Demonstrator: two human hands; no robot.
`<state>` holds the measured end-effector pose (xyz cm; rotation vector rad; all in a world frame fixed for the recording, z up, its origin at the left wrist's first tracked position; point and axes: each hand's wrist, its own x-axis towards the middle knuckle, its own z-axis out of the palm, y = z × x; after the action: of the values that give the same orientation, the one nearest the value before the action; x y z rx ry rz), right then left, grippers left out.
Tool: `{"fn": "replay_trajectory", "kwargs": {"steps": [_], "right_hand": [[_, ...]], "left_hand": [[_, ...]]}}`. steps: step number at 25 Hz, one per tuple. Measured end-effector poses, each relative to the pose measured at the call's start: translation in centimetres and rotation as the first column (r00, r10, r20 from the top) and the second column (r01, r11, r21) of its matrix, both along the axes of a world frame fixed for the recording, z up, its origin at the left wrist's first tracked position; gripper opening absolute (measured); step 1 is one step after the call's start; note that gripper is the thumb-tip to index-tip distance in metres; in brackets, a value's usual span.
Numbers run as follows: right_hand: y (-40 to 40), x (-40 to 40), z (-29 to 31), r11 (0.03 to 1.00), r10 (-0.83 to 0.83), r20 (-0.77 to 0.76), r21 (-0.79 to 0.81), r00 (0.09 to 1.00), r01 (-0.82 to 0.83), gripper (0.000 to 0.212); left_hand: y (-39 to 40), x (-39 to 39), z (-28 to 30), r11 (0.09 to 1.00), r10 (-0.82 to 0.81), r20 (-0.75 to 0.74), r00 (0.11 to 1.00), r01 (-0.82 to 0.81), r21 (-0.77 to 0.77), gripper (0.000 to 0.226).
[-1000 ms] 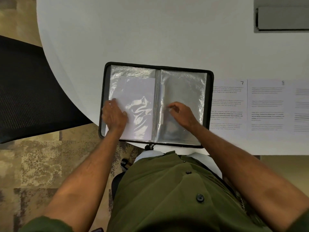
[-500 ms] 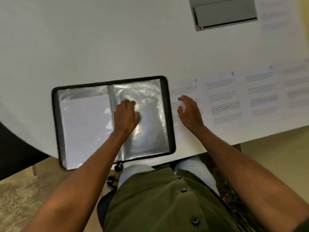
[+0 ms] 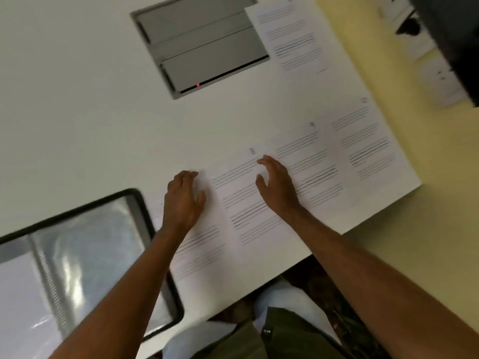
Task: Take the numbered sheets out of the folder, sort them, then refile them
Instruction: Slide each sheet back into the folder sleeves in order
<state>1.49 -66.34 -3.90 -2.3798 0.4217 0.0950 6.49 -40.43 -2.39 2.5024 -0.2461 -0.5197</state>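
Note:
The black-edged folder (image 3: 145,216) lies open at the lower left, its clear sleeves showing a white sheet on the left page. Several numbered sheets lie in a row on the white table to its right. My left hand (image 3: 182,200) rests flat, fingers spread, on the sheet nearest the folder (image 3: 199,252). My right hand (image 3: 276,185) hovers or rests with fingers spread at the right edge of the second sheet (image 3: 241,198). Two more sheets (image 3: 316,161) (image 3: 368,141) lie further right. The picture is blurred and the numbers are unreadable.
A grey cable hatch (image 3: 204,45) with a small red light is set in the table (image 3: 77,99) at the back. Another printed sheet (image 3: 293,37) lies beside it. The table's right corner (image 3: 414,185) borders yellow floor. A dark object (image 3: 453,42) stands at the top right.
Both hands left the folder and moved right onto the row of sheets. The camera swung right, so the folder now sits at the lower left.

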Motion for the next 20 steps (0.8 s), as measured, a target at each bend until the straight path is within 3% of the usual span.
{"fn": "replay_trajectory", "kwargs": {"steps": [8,20], "right_hand": [[-15.0,8.2,-0.4,0.994,-0.102,0.017,-0.034,0.995,0.102,0.043],[-26.7,25.1,-2.3,0.957,-0.282,0.074,-0.057,0.957,0.286,0.063]], "left_hand": [[-15.2,8.5,-0.1,0.996,-0.043,0.025,0.999,0.045,-0.072,0.055],[-29.7,23.6,-2.4,0.994,-0.064,0.041,0.997,0.068,-0.09,0.058]]}}
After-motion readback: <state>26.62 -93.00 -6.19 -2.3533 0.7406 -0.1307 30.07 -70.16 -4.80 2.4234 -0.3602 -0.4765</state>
